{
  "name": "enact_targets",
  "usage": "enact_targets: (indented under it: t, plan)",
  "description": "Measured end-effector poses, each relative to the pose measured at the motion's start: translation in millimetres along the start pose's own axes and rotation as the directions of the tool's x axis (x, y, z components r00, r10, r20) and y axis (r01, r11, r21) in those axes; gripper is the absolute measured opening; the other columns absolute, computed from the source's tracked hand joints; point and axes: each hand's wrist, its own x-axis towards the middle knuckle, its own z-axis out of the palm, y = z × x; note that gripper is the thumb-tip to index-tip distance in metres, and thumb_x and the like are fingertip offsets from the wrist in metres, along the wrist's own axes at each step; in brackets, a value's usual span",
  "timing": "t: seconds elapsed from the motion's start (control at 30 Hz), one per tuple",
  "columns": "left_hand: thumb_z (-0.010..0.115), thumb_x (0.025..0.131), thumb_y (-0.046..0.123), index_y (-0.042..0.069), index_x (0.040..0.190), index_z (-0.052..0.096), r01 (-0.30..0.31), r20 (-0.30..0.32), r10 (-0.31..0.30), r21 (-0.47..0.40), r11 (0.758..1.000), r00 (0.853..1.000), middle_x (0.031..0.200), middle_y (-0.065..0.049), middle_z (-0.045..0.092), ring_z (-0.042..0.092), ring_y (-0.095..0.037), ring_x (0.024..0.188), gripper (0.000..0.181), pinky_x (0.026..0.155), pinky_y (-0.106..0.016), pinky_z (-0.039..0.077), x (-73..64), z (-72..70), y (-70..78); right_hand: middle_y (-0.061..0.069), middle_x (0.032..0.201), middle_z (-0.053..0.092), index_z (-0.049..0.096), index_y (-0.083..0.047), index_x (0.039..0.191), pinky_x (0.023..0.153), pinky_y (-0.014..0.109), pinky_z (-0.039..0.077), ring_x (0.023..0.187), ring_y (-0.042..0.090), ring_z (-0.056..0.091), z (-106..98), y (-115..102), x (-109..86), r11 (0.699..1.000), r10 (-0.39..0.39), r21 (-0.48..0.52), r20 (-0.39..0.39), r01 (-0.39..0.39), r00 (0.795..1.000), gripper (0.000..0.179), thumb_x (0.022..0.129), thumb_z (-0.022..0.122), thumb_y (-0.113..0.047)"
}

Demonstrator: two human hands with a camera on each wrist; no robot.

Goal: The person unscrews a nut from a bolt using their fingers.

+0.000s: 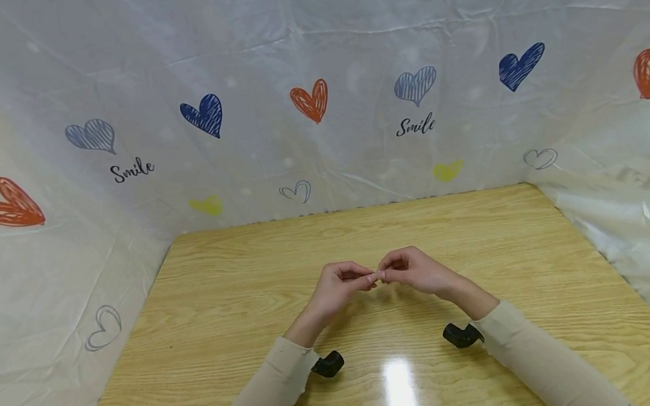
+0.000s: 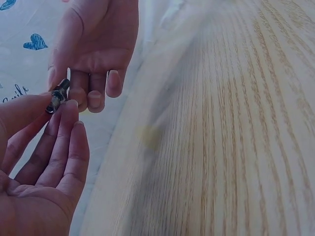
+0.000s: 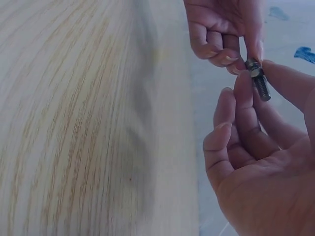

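A small dark metal bolt with a nut round its shaft is held between the two hands. The left hand pinches it near the head end with thumb and fingertips. From the other side, the right hand pinches it about the nut, and the threaded end sticks out. The fingertips of both hands meet there, above the table. In the left wrist view the bolt lies at a slant between the fingertips. Fingers almost wholly hide it in the head view.
Below the hands lies a wood-grain table. A pale plastic sheet printed with hearts hangs behind it and along both sides. Black wrist-worn pieces jut from both beige sleeves.
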Motion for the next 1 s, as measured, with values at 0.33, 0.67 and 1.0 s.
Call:
enact_targets:
  t: [0.33, 0.67, 1.0]
  plan:
    - [0.072, 0.095, 0.002, -0.006, 0.106, 0.075, -0.010, 0.001, 0.010, -0.006, 1.000, 1.000, 0.101, -0.015, 0.075, 0.073, -0.026, 0.091, 0.014, 0.091, -0.048, 0.061, -0.7, -0.7, 1.0, 0.021, 0.111, 0.067, 0.069, -0.002, 0.120, 0.087, 0.052, 0.053, 0.106, 0.044, 0.060, -2.2, -2.5, -0.7, 0.999, 0.027, -0.027, -0.061, -0.029, 0.998, 0.030, 0.107, 0.058, -0.027]
    - [0.074, 0.094, 0.005, -0.005, 0.105, 0.076, -0.006, 0.002, 0.006, 0.001, 1.000, 1.000, 0.103, -0.013, 0.075, 0.073, -0.024, 0.090, 0.014, 0.087, -0.038, 0.062, -0.7, -0.4, 0.4, 0.014, 0.092, 0.069, 0.073, 0.004, 0.101, 0.066, 0.033, 0.048, 0.089, 0.043, 0.057, -0.4, 3.4, 0.9, 0.995, 0.055, -0.077, -0.029, -0.057, 0.998, 0.039, 0.109, 0.054, -0.029]
    - [0.073, 0.095, 0.003, -0.005, 0.105, 0.076, -0.003, -0.002, 0.003, 0.012, 1.000, 1.000, 0.102, -0.013, 0.076, 0.073, -0.030, 0.092, 0.013, 0.091, -0.047, 0.061, -0.7, -1.2, 0.3, 0.027, 0.105, 0.066, 0.072, -0.005, 0.114, 0.065, 0.041, 0.051, 0.090, 0.049, 0.056, -4.4, 1.7, -2.1, 0.999, 0.011, -0.039, -0.007, -0.012, 1.000, 0.022, 0.105, 0.061, -0.022]
